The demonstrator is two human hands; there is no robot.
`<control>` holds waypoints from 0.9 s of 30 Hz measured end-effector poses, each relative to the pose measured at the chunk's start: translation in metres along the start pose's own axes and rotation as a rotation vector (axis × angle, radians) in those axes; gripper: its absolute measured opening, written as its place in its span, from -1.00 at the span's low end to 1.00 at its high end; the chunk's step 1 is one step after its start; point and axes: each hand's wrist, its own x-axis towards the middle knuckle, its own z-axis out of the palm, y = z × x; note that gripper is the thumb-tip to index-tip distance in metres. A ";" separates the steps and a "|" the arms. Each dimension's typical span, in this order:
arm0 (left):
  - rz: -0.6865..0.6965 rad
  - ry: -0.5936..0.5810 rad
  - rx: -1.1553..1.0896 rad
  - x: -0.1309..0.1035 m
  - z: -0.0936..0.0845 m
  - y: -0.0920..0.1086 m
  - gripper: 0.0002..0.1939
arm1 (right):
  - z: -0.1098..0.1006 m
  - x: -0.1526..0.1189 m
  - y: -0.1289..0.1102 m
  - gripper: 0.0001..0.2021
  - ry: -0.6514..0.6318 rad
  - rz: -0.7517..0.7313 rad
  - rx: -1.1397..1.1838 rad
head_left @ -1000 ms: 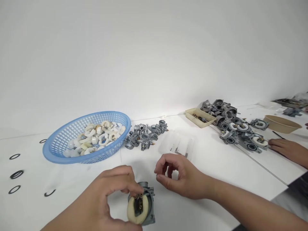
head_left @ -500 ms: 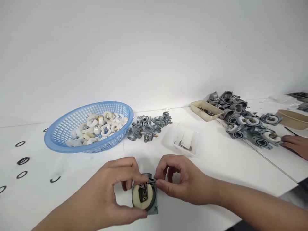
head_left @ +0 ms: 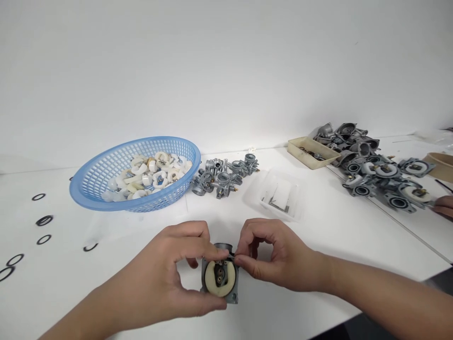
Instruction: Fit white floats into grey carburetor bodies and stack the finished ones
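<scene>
A grey metal carburetor sits on the table in front of me, its open side up. Fitted in it is a cream U-shaped float, with brass jets between its arms. My left hand grips the carburetor, thumb at the near edge and forefinger pressing by the float's hinge. From the right, the thumb and fingertips of my right hand pinch a thin metal pin at that hinge. My fingertips hide part of the hinge and most of the pin.
A blue basket of white floats stands left of a few carburetors. A clear tray holds thin pins. Further right are a cream tray, piled carburetors and another person's hand. Black rubber rings lie at left.
The view has shifted, so the scene sits a little higher and further right. My left forefinger has moved in over the float hinge, close to my right fingertips.
</scene>
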 end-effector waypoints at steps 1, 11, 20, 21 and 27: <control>0.008 0.006 0.007 -0.001 0.001 0.000 -0.56 | 0.000 0.000 0.000 -0.80 0.004 -0.016 -0.012; -0.241 -0.032 -0.172 0.004 0.003 0.008 -0.66 | 0.001 0.000 0.000 -0.73 -0.013 0.073 0.035; -0.207 -0.027 -0.222 0.005 0.006 0.005 -0.63 | 0.003 -0.002 0.000 -0.75 0.011 0.099 0.024; -0.205 -0.028 -0.209 0.005 0.005 0.007 -0.62 | 0.003 -0.002 -0.001 -0.75 0.013 0.097 0.018; -0.184 -0.038 -0.144 0.005 0.003 0.016 -0.70 | 0.004 -0.002 0.000 -0.73 0.002 0.109 0.056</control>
